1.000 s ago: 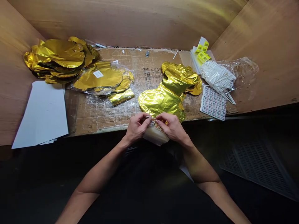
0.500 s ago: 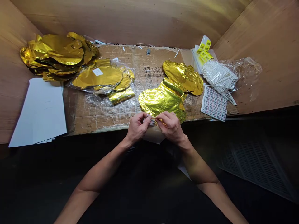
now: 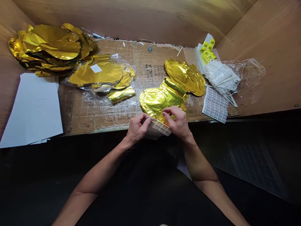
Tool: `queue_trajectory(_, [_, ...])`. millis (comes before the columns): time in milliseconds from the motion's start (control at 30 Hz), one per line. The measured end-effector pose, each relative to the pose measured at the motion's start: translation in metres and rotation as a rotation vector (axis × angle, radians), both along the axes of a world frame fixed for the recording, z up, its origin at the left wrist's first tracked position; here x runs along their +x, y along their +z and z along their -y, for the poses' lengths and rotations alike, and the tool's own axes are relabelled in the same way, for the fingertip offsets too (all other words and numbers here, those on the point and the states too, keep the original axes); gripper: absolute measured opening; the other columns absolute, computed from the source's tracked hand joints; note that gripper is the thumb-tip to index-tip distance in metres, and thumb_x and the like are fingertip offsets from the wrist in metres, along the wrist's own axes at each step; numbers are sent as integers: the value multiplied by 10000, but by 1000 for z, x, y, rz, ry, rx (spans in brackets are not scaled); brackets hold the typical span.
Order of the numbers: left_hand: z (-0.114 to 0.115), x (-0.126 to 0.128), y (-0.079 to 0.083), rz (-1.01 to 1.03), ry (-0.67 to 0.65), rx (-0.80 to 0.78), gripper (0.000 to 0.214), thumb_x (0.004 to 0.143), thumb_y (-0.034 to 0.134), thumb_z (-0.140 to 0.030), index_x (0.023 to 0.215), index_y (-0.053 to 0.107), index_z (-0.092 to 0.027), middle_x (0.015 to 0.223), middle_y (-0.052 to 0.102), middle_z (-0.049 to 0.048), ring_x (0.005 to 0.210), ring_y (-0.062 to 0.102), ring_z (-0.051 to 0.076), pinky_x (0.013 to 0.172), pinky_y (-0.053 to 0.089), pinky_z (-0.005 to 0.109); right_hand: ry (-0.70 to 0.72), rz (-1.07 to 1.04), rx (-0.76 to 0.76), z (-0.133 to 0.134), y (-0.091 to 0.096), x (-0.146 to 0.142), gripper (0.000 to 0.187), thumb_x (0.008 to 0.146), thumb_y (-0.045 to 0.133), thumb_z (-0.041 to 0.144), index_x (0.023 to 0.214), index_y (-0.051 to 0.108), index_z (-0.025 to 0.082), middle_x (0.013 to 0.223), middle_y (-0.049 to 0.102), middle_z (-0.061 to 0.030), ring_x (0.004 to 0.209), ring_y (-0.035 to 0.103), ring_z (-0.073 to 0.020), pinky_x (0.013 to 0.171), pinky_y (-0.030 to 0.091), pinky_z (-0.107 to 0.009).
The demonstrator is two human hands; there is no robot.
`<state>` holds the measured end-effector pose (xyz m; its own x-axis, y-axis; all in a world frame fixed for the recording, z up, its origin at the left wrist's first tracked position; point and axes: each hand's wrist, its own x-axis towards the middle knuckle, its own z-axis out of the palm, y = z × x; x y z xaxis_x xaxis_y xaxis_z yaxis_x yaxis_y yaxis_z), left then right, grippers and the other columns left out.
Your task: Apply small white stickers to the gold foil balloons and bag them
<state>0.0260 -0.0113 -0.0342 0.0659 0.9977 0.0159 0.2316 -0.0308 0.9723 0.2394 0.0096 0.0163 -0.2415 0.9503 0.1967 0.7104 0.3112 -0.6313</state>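
Observation:
My left hand (image 3: 137,128) is closed in a pinch on the left end of a sticker sheet (image 3: 161,128), a narrow strip printed with rows of small CE marks. My right hand (image 3: 177,122) is above the strip's right end with thumb and index finger pressed together; anything between them is too small to make out. Just behind both hands lies a shiny gold foil balloon (image 3: 152,99), flat on the cardboard. More flat gold foil balloons (image 3: 185,77) overlap behind it.
A gold foil pile (image 3: 54,47), bagged foil (image 3: 96,73) and white sheets (image 3: 33,110) are on the left. On the right lie white sticks (image 3: 221,75) in clear plastic, yellow barcode labels (image 3: 208,55) and another label sheet (image 3: 215,105). Wooden panels (image 3: 265,62) enclose the cardboard surface (image 3: 105,116).
My right hand has moved slightly right and away from my left hand, uncovering more of the sticker strip. The view has shifted a little.

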Motion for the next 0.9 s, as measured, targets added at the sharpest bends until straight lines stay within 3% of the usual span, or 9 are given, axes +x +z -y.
queue_trajectory(100, [-1,1,2,47,31,-7,254,983,641,-404,839,696,-203,729,676,-2,665,588,156,651,456,287,110,154,63,4,-4,-12,200,1072,580,331,1052,747,222,1003,763,-82,975,663,-245,898,410,-419])
queue_trajectory(267, [-2,1,4,84,49,-32,265,969,652,-407,814,686,-195,719,661,-3,653,575,150,634,451,283,142,262,215,21,-16,-26,232,1083,551,286,963,746,245,907,742,-73,907,627,-234,876,366,-435])
queue_trajectory(367, [-2,-3,1,35,62,-27,250,979,625,-375,805,673,-202,704,661,-6,627,577,148,609,449,285,188,202,203,22,-16,-20,189,1056,578,287,981,748,254,909,744,-72,904,640,-237,909,386,-444])
queue_trajectory(433, [-3,-6,-2,-60,16,33,225,998,605,-351,839,677,-210,747,704,7,668,632,165,650,493,302,93,87,135,14,-12,-12,194,1044,587,316,946,733,234,915,745,-74,899,650,-234,912,421,-430])
queue_trajectory(533, [-6,-8,-9,-240,-193,251,181,1020,563,-276,906,684,-206,1182,800,108,1094,749,252,957,567,393,-54,-66,-132,-8,-10,-2,202,1007,607,343,912,711,198,882,739,-62,833,651,-213,806,479,-358])
queue_trajectory(600, [-8,-7,-14,-378,-319,375,171,1024,537,-216,949,690,-197,1487,689,143,1414,625,305,1149,490,476,-30,-56,-317,-20,-12,-1,189,987,614,326,904,712,189,841,739,-43,770,642,-191,733,470,-314])
queue_trajectory(667, [-8,-5,-18,-507,-367,413,178,1033,522,-188,1007,698,-196,1571,628,137,1521,533,315,1187,449,516,-19,95,-359,-27,-17,-5,170,980,629,300,880,711,190,829,747,-43,758,639,-188,752,449,-312])
queue_trajectory(800, [-9,-3,-21,-601,-362,410,204,1058,494,-183,1052,696,-205,1560,644,109,1526,535,288,1148,464,492,-176,452,-97,-24,-25,-8,202,1019,633,328,889,684,181,897,742,-104,850,631,-241,856,380,-372])
queue_trajectory(900, [-10,-5,-21,-602,-365,416,201,1064,489,-194,1037,688,-208,1553,651,103,1527,535,285,1136,472,491,-98,443,9,-22,-30,2,241,1058,591,394,978,681,185,982,729,-113,947,613,-265,886,349,-385])
